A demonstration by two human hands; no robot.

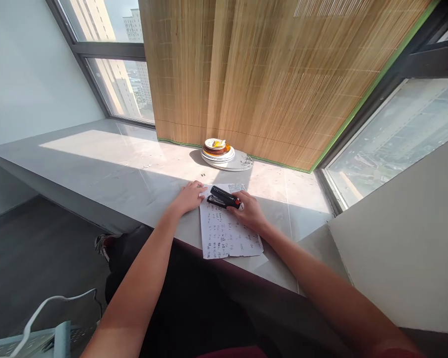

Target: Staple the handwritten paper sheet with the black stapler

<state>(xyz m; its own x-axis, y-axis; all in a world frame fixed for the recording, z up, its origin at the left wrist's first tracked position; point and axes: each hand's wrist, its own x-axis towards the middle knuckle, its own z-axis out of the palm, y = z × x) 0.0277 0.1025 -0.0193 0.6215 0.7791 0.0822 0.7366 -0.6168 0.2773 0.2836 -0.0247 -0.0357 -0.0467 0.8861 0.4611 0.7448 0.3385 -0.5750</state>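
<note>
On the window ledge lie white sheets of paper [224,238] covered in handwriting, with slightly ragged edges. My right hand [249,211] is wrapped round the rear end of a black stapler [224,198] with a red detail near my fingers. The stapler's jaws are apart and point left, over the upper left part of the paper. My left hand [189,197] rests palm down at the paper's upper left edge, its fingers stretched toward the stapler's front and touching the sheet's border. Whether the stapler touches the paper I cannot tell.
Behind the paper stands a stack of plates [218,155] on a pale oval board [242,161]. A bamboo blind [239,74] hangs down to the ledge [108,169]. Two tiny dark bits lie left of the board. A light-blue object with a white cable [41,308] is at lower left.
</note>
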